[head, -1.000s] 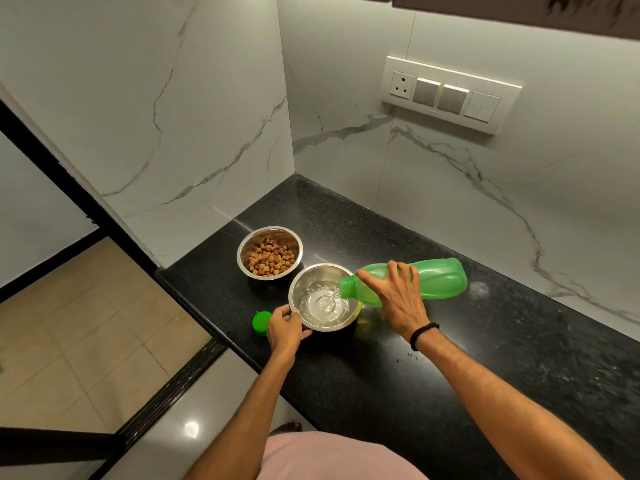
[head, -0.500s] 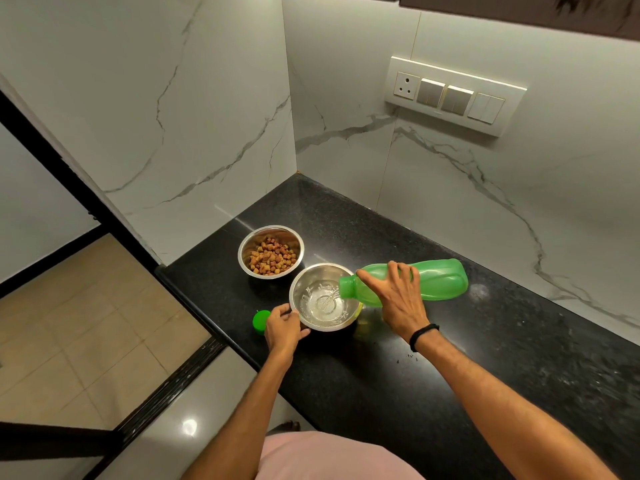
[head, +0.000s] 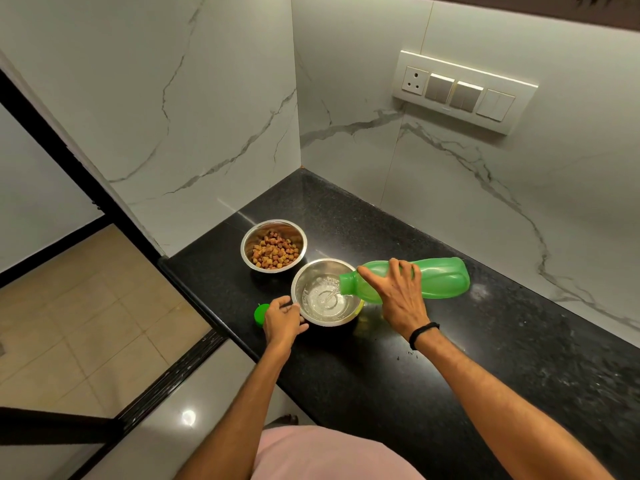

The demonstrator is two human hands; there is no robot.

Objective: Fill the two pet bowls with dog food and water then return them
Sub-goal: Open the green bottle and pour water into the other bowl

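Water bowl [head: 325,292], centre frame on the black surface [head: 450,358], is steadied by the left hand [head: 282,322], grip curled on its rim, as the right hand [head: 398,299] (wrapped round the green bottle [head: 440,277]) pours; next, likely righting it.

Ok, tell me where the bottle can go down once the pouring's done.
Bare counter lies right of the right hand, out to the wall. Crowded: the left end, with kibble bowl, water bowl, cap and left hand.
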